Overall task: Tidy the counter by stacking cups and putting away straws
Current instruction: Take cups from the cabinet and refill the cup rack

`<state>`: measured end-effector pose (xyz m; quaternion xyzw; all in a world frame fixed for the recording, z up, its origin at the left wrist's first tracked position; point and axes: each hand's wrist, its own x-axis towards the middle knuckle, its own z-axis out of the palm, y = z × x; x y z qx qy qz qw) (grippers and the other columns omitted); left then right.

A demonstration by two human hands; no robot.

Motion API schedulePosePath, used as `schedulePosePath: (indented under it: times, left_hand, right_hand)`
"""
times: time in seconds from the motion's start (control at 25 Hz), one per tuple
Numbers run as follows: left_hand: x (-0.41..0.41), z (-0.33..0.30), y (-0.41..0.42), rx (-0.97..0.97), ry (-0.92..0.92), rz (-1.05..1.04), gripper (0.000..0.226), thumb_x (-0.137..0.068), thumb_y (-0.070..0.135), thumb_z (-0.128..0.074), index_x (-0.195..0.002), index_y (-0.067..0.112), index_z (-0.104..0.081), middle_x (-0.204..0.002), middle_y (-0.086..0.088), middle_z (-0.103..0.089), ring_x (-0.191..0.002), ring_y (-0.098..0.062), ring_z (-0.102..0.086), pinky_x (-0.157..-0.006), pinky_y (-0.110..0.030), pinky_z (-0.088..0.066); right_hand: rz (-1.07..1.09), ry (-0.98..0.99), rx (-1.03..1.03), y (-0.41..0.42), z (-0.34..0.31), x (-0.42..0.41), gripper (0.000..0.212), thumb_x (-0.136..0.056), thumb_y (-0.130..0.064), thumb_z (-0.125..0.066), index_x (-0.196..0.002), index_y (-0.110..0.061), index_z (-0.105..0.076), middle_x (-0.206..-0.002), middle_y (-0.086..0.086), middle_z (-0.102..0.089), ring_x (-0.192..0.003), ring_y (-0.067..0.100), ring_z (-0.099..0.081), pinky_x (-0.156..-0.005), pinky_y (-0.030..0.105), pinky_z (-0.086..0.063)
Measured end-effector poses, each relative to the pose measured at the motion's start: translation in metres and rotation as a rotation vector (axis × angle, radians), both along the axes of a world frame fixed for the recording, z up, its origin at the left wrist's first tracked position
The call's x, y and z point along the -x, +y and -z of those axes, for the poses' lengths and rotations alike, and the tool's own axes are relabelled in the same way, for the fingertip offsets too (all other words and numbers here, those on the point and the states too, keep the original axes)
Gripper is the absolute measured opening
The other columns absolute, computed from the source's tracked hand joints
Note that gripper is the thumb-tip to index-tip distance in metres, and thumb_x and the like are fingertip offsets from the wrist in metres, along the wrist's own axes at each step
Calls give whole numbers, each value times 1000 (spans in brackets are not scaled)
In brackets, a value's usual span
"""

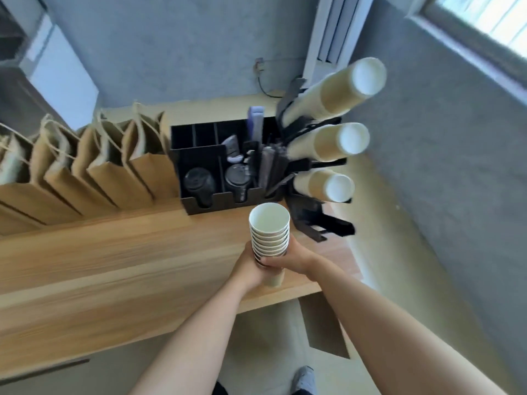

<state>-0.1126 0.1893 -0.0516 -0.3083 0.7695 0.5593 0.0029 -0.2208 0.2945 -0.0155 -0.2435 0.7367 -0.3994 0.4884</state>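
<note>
Paper bags (85, 169): row of brown ones standing along the counter's back edge, left side.
Counter (114, 266): wood grain, bare in the middle.
Black organizer (199, 155): back edge toward the right corner; dark lids in the front slots, wrapped straws (271, 163) upright in its right compartment.
My left hand (247, 267): fingers curled round the low part of the paper cup stack (269, 232).
Paper cup stack: upright, mouth up, over the counter's right end.
My right hand (293, 256): wrapped round the same stack from the right.
Cup dispenser rack (313, 178): right corner, three cup columns lying in it.
</note>
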Motion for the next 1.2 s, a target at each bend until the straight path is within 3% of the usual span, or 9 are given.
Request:
schedulePosePath:
  times: [0.12,0.24,0.4,0.44,0.56,0.76,1.0,1.12,1.2]
  left_hand:
    - [30,3,69,-116,66,13,50,-63,31,-86,-110,38,-71,-104,15,-76,-98,2,-70,-85,-38,-60]
    - [48,-4,112,-249,113,62,47,-74,22,-87,-118,27,-71,-112,5,-76,-108,-13,-71,-94,-46,-57]
    - [60,-36,134,-361,1,118,28,-91,40,-72,-117,39,-64,-114,16,-73,-108,-3,-68,-83,-19,-53]
    - [63,-43,136,-387,-69,89,24,-93,49,-66,-114,39,-62,-109,18,-72,-102,-3,-69,-78,-19,-52]
    - [72,-52,133,-465,-224,-4,57,-88,75,-48,-112,26,-65,-95,4,-74,-81,-13,-69,-73,-28,-58]
    - [84,-51,126,-499,-262,-47,67,-84,79,-50,-89,14,-66,-69,-6,-63,-63,-21,-62,-86,-45,-59]
    - [93,-57,121,-505,-273,-110,69,-89,78,-42,-95,12,-64,-68,-7,-62,-59,-20,-62,-77,-39,-59]
    - [102,-58,115,-582,-196,-287,67,-93,71,-43,-105,9,-64,-82,-14,-68,-70,-25,-67,-79,-42,-60]
    - [108,-58,111,-613,-145,-366,59,-96,64,-47,-109,9,-65,-88,-14,-72,-75,-27,-70,-85,-45,-61]
  right_hand:
    - [-34,-14,-26,66,-2,38,60,-79,-23,-86,-132,-28,-59,-127,-3,-70,-117,7,-65,-106,38,-51]
    - [-31,-102,-86,109,-13,64,56,-84,-35,-82,-134,-28,-59,-125,-3,-72,-117,13,-66,-109,45,-48]
    - [24,-157,-318,137,-31,87,64,-76,-74,-68,-127,-38,-57,-122,-4,-69,-112,18,-66,-96,48,-55]
    - [31,-182,-339,138,-32,92,65,-77,-76,-65,-127,-35,-58,-120,-1,-70,-110,21,-68,-94,49,-56]
    - [92,-270,-378,134,-40,102,65,-84,-75,-57,-123,-23,-61,-115,8,-74,-105,26,-71,-96,49,-56]
    - [118,-426,-396,128,-47,117,80,-84,-74,-58,-125,-7,-65,-113,19,-75,-109,32,-72,-102,49,-53]
    - [161,-522,-399,123,-46,128,94,-81,-79,-55,-132,1,-59,-119,24,-71,-105,35,-72,-96,49,-56]
    - [279,-573,-287,110,-48,130,85,-89,-75,-48,-132,-2,-58,-120,23,-70,-100,34,-73,-85,45,-60]
    - [373,-615,-218,102,-48,128,72,-94,-67,-49,-132,-6,-56,-128,23,-67,-110,34,-70,-91,47,-58]
